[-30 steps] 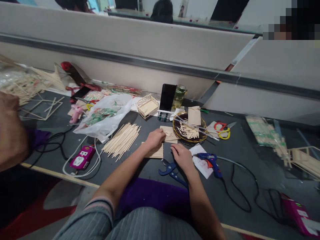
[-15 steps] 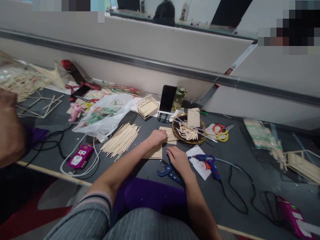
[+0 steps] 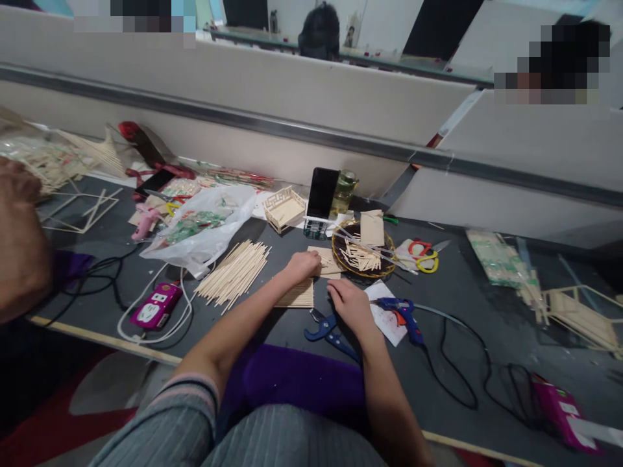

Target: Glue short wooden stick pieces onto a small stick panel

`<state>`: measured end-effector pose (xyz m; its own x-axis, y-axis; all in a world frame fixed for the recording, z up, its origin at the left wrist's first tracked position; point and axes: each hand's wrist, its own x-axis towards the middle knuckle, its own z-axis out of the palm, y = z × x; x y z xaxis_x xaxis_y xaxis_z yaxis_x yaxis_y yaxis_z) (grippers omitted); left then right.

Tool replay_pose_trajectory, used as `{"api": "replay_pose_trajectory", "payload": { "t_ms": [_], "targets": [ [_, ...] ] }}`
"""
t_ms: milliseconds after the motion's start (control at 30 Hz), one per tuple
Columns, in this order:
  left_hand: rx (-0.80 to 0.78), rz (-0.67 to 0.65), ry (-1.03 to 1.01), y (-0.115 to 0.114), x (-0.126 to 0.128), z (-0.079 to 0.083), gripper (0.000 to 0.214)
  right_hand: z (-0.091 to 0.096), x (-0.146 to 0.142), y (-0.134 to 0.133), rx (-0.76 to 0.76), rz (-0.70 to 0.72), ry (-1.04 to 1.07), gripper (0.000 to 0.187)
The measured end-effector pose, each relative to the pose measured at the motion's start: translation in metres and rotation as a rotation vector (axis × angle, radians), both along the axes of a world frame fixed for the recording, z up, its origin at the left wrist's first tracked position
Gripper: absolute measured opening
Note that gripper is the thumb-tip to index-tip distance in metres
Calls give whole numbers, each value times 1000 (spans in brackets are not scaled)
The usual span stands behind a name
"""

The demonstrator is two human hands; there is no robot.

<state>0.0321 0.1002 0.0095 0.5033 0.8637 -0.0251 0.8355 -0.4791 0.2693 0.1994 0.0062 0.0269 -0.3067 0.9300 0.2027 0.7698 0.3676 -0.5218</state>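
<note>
My left hand [image 3: 302,264] lies curled over a small panel of glued wooden sticks [image 3: 298,296] on the dark table, its fingers closed near a second flat panel [image 3: 325,261]. What the fingers pinch is too small to name. My right hand [image 3: 348,302] rests beside the panel with its fingers bent down onto the table, just above blue cutters [image 3: 324,328]. A loose bundle of long wooden sticks [image 3: 235,272] lies left of my left hand. A round basket [image 3: 363,254] of short stick pieces sits just beyond my hands.
A blue glue gun [image 3: 402,312] on white paper lies right of my right hand, its black cord looping away. A phone [image 3: 322,193] stands upright behind. A plastic bag [image 3: 204,224], pink power strip [image 3: 154,305], scissors [image 3: 424,253] and another person's arm [image 3: 19,246] at far left surround the work.
The view has shifted slightly. My right hand has slid a little left toward the stick panel; my left hand stays on it.
</note>
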Motion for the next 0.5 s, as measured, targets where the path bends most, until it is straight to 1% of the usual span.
{"api": "replay_pose_trajectory", "payload": {
  "t_ms": [67,100,167,233,267,300,367,433,500],
  "targets": [
    [-11,41,-64,0,-6,3,20,7,1,8,23,-34,59,27],
    [-40,67,-140,-1,-10,5,20,10,1,13,35,-54,99,27],
    [-216,147,-480,-5,-16,11,17,14,-2,24,52,-97,191,26],
    [-472,212,-856,-11,-20,19,16,15,-8,35,51,-148,290,26],
    [-580,232,-1002,-15,-21,23,16,16,-12,40,50,-177,343,27],
    [-656,251,-1122,-19,-22,28,17,16,-17,44,53,-202,397,29],
    [-749,285,-1279,-25,-22,34,21,17,-27,50,69,-212,491,34],
    [-792,317,-1362,-27,-23,38,24,19,-36,53,97,-156,529,34],
    [-808,328,-1406,-27,-24,40,26,22,-41,55,122,-90,509,32]
  ]
}}
